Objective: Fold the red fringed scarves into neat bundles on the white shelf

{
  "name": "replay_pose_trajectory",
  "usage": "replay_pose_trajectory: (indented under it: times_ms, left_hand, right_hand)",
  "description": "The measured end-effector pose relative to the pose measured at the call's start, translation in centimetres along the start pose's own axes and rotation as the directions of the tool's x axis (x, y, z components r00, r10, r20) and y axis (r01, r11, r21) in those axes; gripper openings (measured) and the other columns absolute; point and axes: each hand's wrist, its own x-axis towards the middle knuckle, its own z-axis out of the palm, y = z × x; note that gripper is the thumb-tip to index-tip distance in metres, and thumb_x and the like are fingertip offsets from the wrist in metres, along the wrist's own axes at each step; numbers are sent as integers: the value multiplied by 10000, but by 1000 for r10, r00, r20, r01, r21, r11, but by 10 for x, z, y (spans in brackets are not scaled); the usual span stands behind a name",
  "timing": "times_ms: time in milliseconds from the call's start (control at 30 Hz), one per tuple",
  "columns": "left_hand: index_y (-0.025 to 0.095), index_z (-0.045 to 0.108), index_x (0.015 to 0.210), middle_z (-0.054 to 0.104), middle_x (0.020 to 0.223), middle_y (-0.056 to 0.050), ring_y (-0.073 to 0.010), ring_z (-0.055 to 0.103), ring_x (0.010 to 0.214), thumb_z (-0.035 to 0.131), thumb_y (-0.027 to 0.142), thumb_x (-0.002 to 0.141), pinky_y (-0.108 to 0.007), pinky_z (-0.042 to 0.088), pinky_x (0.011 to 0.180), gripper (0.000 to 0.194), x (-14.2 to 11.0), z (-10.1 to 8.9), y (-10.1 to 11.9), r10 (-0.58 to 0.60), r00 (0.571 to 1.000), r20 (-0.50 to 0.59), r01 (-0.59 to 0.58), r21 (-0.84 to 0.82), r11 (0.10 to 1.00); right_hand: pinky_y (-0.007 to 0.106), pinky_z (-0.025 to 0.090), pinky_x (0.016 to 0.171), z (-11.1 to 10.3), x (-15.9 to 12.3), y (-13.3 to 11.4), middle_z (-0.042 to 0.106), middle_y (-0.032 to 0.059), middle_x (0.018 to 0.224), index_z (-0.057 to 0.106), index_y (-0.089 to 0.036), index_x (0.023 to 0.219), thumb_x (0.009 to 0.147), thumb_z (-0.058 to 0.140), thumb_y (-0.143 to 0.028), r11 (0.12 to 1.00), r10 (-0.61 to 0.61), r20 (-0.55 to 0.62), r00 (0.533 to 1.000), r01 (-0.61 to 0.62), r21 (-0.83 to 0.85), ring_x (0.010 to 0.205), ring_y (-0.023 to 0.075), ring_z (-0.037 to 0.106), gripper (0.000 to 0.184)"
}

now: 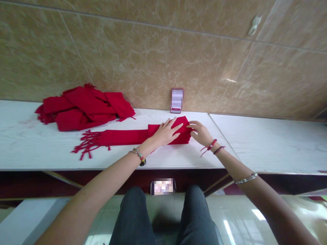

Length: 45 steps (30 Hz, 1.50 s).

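A red fringed scarf (122,136) lies lengthwise on the white table, its fringe spread to the left and its right part folded into a layered stack. My left hand (165,133) rests on the folded part with fingers stretched and spread. At the stack's right edge my right hand (200,132) bends its fingers, thumb and index near each other, with the fingertips on the cloth's edge. The upper layer slants up at its far right corner. Behind and to the left sits a loose heap of red scarves (87,107).
The white table (268,146) runs along a tan marble-look wall (153,61). Against the wall stands a small upright device (176,100) with a blurred screen. A phone (163,186) lies below the table's front edge, above my knees. A whitish fitting (254,25) is on the wall.
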Motion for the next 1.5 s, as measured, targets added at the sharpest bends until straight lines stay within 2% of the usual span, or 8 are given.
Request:
replay_pose_trajectory:
  times_ms: [167, 300, 433, 733, 833, 1067, 1267, 1500]
  left_hand:
    - [306, 333, 1414, 116, 1551, -64, -316, 85, 1410, 337, 448, 945, -547, 157, 1092, 490, 5, -11, 0, 12, 993, 119, -8, -31, 999]
    - [232, 351, 1412, 138, 1545, -83, -256, 100, 1416, 235, 353, 977, -485, 134, 1117, 466, 5, -16, 1, 55, 994, 97, -49, -61, 997]
    - [136, 303, 1426, 223, 1519, -116, -226, 143, 1410, 274, 334, 966, -406, 162, 1126, 502, 3, -11, 1, 71, 997, 34, -71, -21, 997]
    - [92, 276, 1425, 195, 1518, -165, -248, 163, 1406, 439, 416, 908, -360, 197, 1127, 632, 5, 0, -6, 105, 994, -21, -105, -18, 994]
    - [87, 300, 1419, 241, 1504, -163, -239, 206, 1395, 369, 358, 939, -359, 209, 1127, 556, 7, 5, -8, 105, 993, -54, -106, -9, 994]
    - [99, 308, 1418, 196, 1515, -172, -296, 141, 1404, 385, 280, 923, -438, 223, 1112, 532, 6, 19, -11, 135, 991, -19, -133, 84, 988]
    - [173, 372, 1399, 255, 1479, -162, -321, 256, 1360, 491, 523, 862, -431, 255, 1095, 652, 3, 6, -12, 159, 987, -10, -159, 19, 987]
    - [206, 401, 1384, 316, 1456, -142, -302, 286, 1341, 520, 516, 856, -445, 266, 1080, 623, -3, 6, -19, 213, 977, 23, -214, 4, 977]
  right_hand:
    - [337, 528, 855, -8, 6, -4, 528, 107, 1292, 667, -192, 1071, 780, 467, -160, 989, 122, 38, 992, -125, 81, 1124, 206, 551, 354]
    - [342, 518, 830, -12, 33, -15, 647, 98, 1093, 642, -178, 1108, 800, 521, -205, 937, 347, 14, 938, -348, 38, 907, 178, 630, 332]
    - [300, 524, 704, -10, 47, -20, 676, 38, 799, 550, -150, 1235, 716, 589, -101, 856, 487, 145, 862, -503, 117, 714, 153, 619, 523]
    - [206, 492, 515, -15, 54, -25, 567, -45, 564, 430, -150, 1286, 719, 521, 9, 495, 648, 313, 694, -696, 520, 545, 110, 569, 596]
    - [218, 511, 557, -15, 64, -22, 594, -39, 590, 415, -140, 1323, 695, 586, 10, 547, 612, 312, 726, -674, 496, 576, 115, 583, 667]
    - [343, 529, 718, -9, 60, -15, 663, 62, 798, 516, -82, 1270, 622, 655, -6, 829, 540, 187, 821, -557, 50, 757, 203, 627, 667]
    - [364, 498, 827, -5, 70, -17, 678, 103, 975, 538, -120, 1235, 751, 552, -102, 883, 460, 78, 884, -447, -144, 914, 229, 635, 485]
    - [345, 475, 866, 20, 67, -4, 693, 87, 956, 627, -149, 1051, 794, 531, -146, 869, 442, 3, 897, -428, -250, 911, 218, 637, 274]
